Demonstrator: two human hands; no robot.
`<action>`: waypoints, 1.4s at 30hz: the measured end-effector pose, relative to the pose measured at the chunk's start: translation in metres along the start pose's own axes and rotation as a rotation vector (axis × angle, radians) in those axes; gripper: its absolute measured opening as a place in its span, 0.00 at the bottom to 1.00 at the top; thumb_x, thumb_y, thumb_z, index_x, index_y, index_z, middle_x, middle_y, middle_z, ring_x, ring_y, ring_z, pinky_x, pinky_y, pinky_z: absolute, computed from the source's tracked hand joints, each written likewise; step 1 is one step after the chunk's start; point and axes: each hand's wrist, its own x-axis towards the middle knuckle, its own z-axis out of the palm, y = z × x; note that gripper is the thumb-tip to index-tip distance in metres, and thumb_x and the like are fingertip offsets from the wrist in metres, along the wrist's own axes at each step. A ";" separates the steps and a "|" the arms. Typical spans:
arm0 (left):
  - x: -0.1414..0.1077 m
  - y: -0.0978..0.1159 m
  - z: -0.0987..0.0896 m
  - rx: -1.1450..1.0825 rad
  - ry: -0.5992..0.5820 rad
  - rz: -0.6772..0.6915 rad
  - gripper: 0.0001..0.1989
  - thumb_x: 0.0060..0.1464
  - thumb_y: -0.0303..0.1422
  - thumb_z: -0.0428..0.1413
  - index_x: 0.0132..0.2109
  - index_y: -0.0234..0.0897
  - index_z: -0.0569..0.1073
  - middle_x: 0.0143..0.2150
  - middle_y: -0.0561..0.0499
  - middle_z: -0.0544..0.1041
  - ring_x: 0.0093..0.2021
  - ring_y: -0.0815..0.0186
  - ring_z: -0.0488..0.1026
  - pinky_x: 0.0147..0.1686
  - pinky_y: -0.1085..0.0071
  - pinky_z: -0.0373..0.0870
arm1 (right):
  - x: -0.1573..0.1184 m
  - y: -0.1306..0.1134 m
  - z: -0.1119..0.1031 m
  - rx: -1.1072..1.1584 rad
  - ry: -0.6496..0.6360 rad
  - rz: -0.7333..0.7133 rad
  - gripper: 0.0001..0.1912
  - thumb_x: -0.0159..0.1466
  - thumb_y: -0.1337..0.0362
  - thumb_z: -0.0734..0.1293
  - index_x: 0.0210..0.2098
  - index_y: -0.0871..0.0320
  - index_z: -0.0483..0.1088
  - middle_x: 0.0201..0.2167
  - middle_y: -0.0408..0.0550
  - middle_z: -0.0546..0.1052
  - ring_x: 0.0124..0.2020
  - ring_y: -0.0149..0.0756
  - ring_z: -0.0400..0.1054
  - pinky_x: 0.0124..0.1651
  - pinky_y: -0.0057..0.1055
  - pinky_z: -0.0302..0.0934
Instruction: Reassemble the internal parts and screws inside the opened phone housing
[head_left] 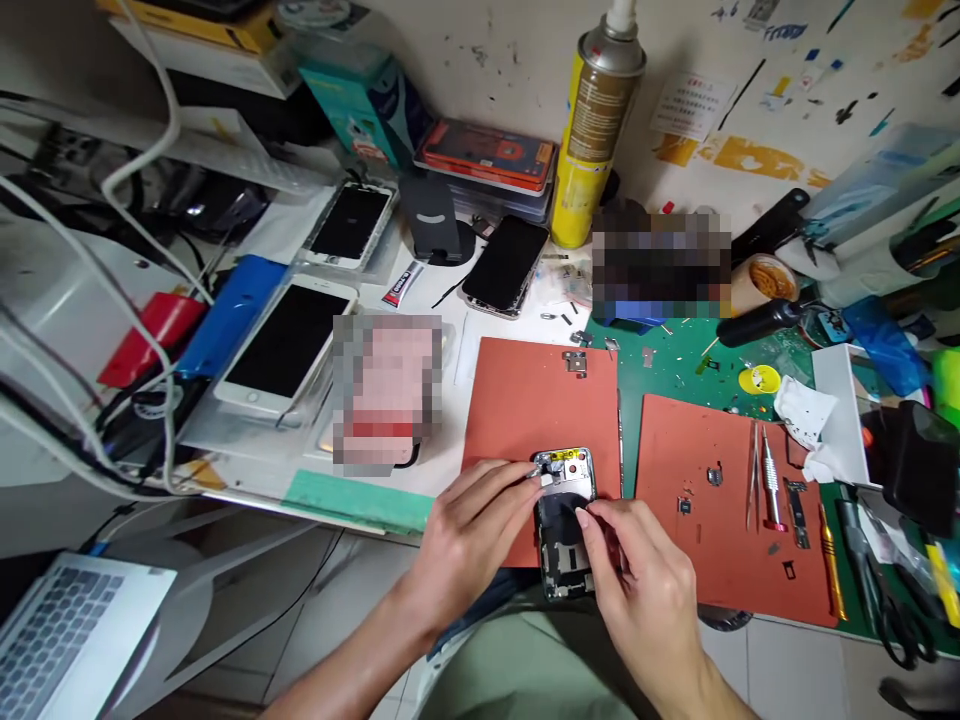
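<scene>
An opened phone housing [564,545] lies at the front edge of the left red-brown mat [544,400], its bare inside facing up. My left hand [472,520] reaches over its upper left side, fingers together, with the fingertips at a small pale piece [546,480] near the top. On the right edge of the housing rests my right hand [649,565], thumb and forefinger brought close together over its dark middle. Whether anything small is between those fingertips is too small to tell. A small metal part [576,363] sits at the back of the mat.
Tweezers [753,475], a screwdriver [772,480] and small parts lie on the right mat [675,440]. Scissors [892,610] are at the far right. Phones [289,345] lie at the left, a spray can [598,130] stands behind, and a laptop [90,630] is at the lower left.
</scene>
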 end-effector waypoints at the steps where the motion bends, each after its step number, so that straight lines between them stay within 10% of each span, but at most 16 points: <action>1: 0.001 0.000 0.000 0.000 -0.006 0.000 0.12 0.67 0.21 0.59 0.52 0.39 0.80 0.49 0.47 0.85 0.47 0.62 0.83 0.48 0.64 0.82 | 0.003 -0.001 0.003 0.001 -0.004 -0.011 0.08 0.75 0.68 0.65 0.50 0.56 0.76 0.40 0.50 0.80 0.37 0.36 0.79 0.40 0.31 0.73; 42: 0.000 -0.013 -0.005 -0.009 -0.034 -0.024 0.13 0.67 0.20 0.60 0.53 0.39 0.79 0.52 0.48 0.86 0.53 0.62 0.83 0.56 0.62 0.81 | 0.016 -0.002 0.016 0.051 -0.018 0.011 0.08 0.75 0.70 0.66 0.49 0.58 0.76 0.41 0.49 0.80 0.39 0.33 0.79 0.43 0.29 0.73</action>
